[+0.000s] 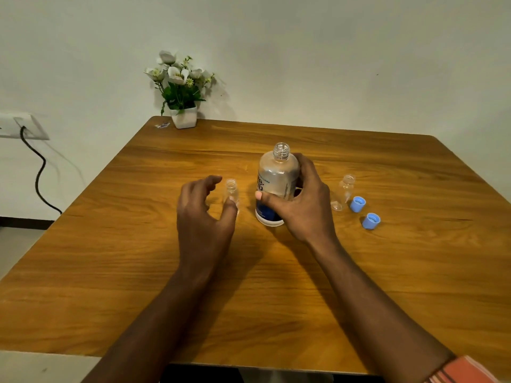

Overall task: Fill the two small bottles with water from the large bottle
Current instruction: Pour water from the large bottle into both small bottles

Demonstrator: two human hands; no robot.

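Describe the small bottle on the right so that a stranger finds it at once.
On the wooden table, the right hand grips a large bottle near the middle. Just right of that hand stands a small clear bottle without cap. Unlike the other small bottle by the left hand, it has two blue caps beside it.

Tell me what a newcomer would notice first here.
The uncapped large bottle stands mid-table, held by the right grip. Just left of it, the left grip cups round an open small bottle, though contact is unclear. To the right are a second small bottle and two blue caps, with a flower pot at the far edge.
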